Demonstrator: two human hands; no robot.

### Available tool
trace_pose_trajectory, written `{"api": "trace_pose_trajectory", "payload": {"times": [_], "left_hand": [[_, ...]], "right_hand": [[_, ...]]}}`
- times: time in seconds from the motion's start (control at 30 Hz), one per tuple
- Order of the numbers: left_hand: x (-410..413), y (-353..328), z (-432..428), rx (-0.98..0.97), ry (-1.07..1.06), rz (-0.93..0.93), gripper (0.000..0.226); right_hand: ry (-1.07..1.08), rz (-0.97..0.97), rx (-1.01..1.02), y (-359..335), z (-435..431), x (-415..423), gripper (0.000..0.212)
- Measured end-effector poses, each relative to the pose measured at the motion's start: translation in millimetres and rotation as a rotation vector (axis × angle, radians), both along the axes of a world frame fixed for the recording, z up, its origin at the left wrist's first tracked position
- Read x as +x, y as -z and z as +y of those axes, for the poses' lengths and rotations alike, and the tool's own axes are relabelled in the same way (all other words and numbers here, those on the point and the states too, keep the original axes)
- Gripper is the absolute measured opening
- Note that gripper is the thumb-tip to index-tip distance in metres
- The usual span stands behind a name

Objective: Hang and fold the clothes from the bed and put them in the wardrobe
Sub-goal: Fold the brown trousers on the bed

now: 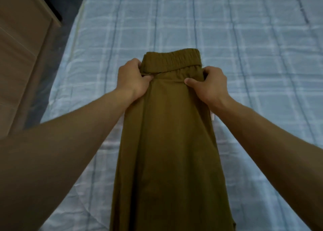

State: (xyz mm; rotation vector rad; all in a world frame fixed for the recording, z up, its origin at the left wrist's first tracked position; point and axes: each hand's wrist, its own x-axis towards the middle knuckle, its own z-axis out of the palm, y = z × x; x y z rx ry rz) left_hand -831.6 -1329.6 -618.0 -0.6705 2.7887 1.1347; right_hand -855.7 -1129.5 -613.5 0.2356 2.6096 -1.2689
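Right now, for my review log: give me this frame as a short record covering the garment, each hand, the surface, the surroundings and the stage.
garment: olive-brown garment, elastic waistband at the far end, length running toward the camera and out of frame
left hand: grips the garment's left edge just below the waistband
right hand: grips the right edge, thumb on top
surface: blue checked bed sheet beneath
surroundings: wooden furniture at left
stage: garment at the bed, not yet put away

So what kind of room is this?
Probably a bedroom. A bed with a blue checked sheet fills the view, the left hand and right hand grip olive trousers over it, and brown furniture stands beside it.
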Motion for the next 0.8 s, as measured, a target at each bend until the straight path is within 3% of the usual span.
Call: {"api": "trace_pose_trajectory", "payload": {"times": [0.1, 0.2, 0.27, 0.33, 0.47, 0.57, 0.63, 0.7, 0.8], "left_hand": [[23, -7, 6, -0.305, 0.056, 0.201, 0.058], [46, -12, 20, -0.487, 0.283, 0.444, 0.054], [56, 0, 24, -0.619, 0.51, 0.347, 0.056], [57, 15, 17, -0.705, 0.631, 0.138, 0.065], [37, 33, -4, -0.583, 0.608, -0.032, 0.062], [28, 22, -2, -0.259, 0.508, 0.183, 0.05], [19, 10, -1, -0.018, 0.264, 0.327, 0.033], [2, -3, -6, 0.081, 0.074, 0.232, 0.038], [-20, -21, -15, 0.155, -0.033, -0.117, 0.061]], "right_hand": [[-0.066, 0.208, 0.113, -9, 5, 20, 0.059], [-0.311, 0.511, 0.293, -14, -2, 49, 0.06], [-0.536, 0.533, 0.421, 1, -5, 63, 0.061], [-0.689, 0.455, 0.551, 23, 0, 66, 0.067], [-0.726, 0.448, 0.632, 43, 7, 43, 0.067], [-0.569, 0.582, 0.383, 34, 0, 32, 0.054], [-0.329, 0.663, 0.169, 28, -1, 22, 0.035], [-0.139, 0.555, 0.143, 18, -2, 9, 0.038], [-0.082, 0.115, 0.261, -1, -4, -19, 0.056]]}}
